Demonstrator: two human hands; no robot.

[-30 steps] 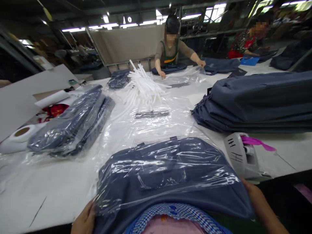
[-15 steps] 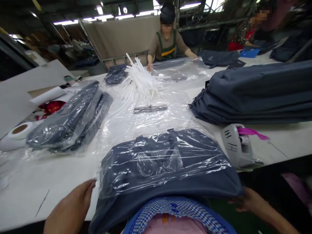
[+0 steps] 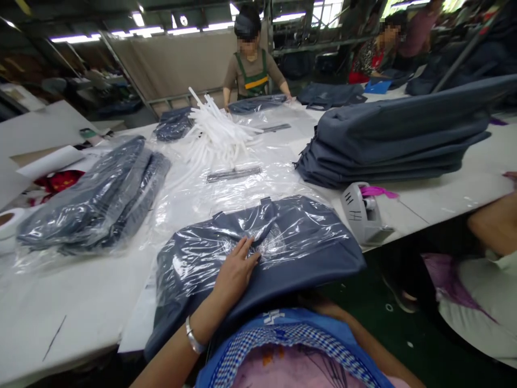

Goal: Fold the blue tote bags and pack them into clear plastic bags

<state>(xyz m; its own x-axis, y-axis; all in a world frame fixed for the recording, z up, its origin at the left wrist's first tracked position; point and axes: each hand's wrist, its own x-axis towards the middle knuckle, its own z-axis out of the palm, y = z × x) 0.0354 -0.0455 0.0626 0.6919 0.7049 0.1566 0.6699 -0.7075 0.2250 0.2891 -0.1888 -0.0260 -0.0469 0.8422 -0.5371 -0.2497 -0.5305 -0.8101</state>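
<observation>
A dark blue-grey bag (image 3: 307, 269) lies at the table's near edge, partly inside a clear plastic sleeve (image 3: 194, 264). Its lower part, nearest my body, is bare of plastic. My left hand (image 3: 236, 267) rests on top of the sleeve at the bag's middle, fingers extended and palm down. A silver bangle (image 3: 193, 335) is on that wrist. My right hand (image 3: 319, 304) reaches in beneath the bag's near edge, close to my blue apron (image 3: 343, 328); its fingers are hidden, so I cannot see what they hold.
Wrapped bags (image 3: 92, 199) lie to the left, and a stack of unwrapped bags (image 3: 388, 140) to the right. A grey tape dispenser (image 3: 359, 213) stands beside my bag. White strips (image 3: 222, 132) are heaped mid-table. A co-worker (image 3: 252, 70) handles plastic opposite; another person (image 3: 476, 291) sits at right.
My left hand has moved from beside the bag onto its plastic-covered top. My right hand has gone from the bag's right corner to under its near edge. The view has shifted right.
</observation>
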